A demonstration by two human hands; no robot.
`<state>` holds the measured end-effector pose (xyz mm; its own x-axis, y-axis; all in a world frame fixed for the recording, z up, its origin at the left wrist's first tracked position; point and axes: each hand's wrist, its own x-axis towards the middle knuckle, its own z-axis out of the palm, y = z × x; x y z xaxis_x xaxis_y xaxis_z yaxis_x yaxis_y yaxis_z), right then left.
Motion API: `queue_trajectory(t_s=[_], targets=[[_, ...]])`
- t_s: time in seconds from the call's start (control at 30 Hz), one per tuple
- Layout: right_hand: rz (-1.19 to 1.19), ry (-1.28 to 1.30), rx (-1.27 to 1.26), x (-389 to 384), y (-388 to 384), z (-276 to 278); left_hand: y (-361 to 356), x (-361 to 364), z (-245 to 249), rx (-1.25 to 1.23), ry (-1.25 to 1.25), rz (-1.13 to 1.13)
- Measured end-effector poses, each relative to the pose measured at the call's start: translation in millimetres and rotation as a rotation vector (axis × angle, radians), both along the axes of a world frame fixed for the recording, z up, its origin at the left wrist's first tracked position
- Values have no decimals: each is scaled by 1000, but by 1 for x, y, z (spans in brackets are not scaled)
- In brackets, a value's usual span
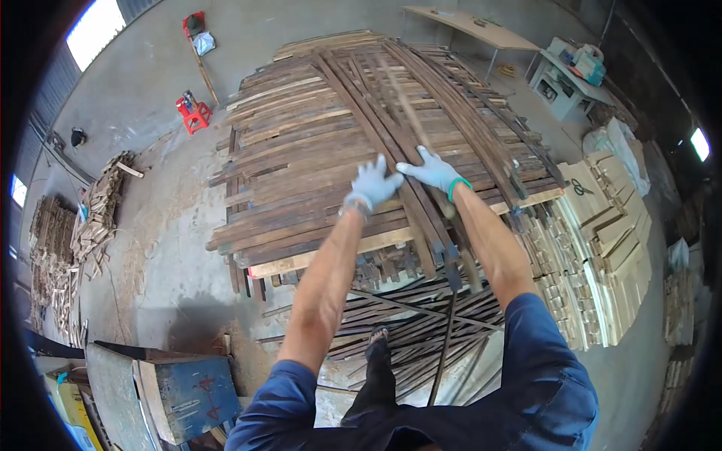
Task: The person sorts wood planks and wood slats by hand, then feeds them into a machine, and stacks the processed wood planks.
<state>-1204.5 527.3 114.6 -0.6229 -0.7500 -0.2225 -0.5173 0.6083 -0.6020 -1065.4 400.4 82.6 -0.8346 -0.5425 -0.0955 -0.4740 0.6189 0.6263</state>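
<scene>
Both of my hands wear pale work gloves and are above a wide stack of dark wooden strips (pixel 301 177). My left hand (pixel 374 183) has its fingers spread and nothing in it, just left of a few strips (pixel 361 105) that lie lengthwise across the stack. My right hand (pixel 432 171), with a green glove cuff, is closed over a lighter wooden strip (pixel 406 105). That strip is motion-blurred and runs from the far side of the stack past the near edge. My right thumb reaches left over the neighbouring dark strips.
More strips (pixel 414 316) lie crosswise on the floor by my foot. Pale wood pieces (pixel 624 225) with scissors (pixel 579 187) on top stand at the right. A blue cabinet (pixel 188 395) is at the lower left, a red stool (pixel 195 115) beyond the stack's left side.
</scene>
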Motion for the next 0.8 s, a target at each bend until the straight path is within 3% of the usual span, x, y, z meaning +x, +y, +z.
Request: queue_trajectory(t_s=[0.03,0.07,0.17,0.23,0.3,0.37,0.4,0.47,0.5,0.57,0.6,0.63,0.67,0.7,0.73,0.77,0.8], targets=[[-70,200,254,11,3,5,11,7,-7,119,-47,1],[-56,283,343,15,3,-2,16,-1,-18,32,-65,1],[-81,183,109,-2,8,-9,32,-11,-44,-96,-135,-8],[-91,-19,-176,-22,14,-12,40,-16,-5,-38,-208,-31],[96,-298,-380,-2,35,8,44,-26,8,-180,-198,-41],[281,-344,-323,32,62,21,43,-33,-6,-189,-7,180],[306,-379,-317,53,77,29,15,-43,-29,-7,69,186],[304,-358,-287,80,105,37,18,-6,-31,-168,485,241],[317,-143,-319,87,121,35,28,26,-30,-416,716,230],[78,572,-233,100,178,32,29,109,-57,-499,717,280],[13,664,-467,91,215,9,62,154,-48,-194,835,349],[-58,437,-600,90,262,2,94,202,-40,-201,741,408],[-75,129,-505,106,323,11,137,247,-36,-21,776,452],[-225,173,-545,118,380,-14,148,301,-62,-369,590,378],[-400,-56,-709,136,440,-46,160,362,-98,-436,460,315],[-558,-89,-667,153,503,-89,176,432,-137,-449,184,292],[-837,-72,-598,189,552,-124,196,506,-184,-458,202,239]])
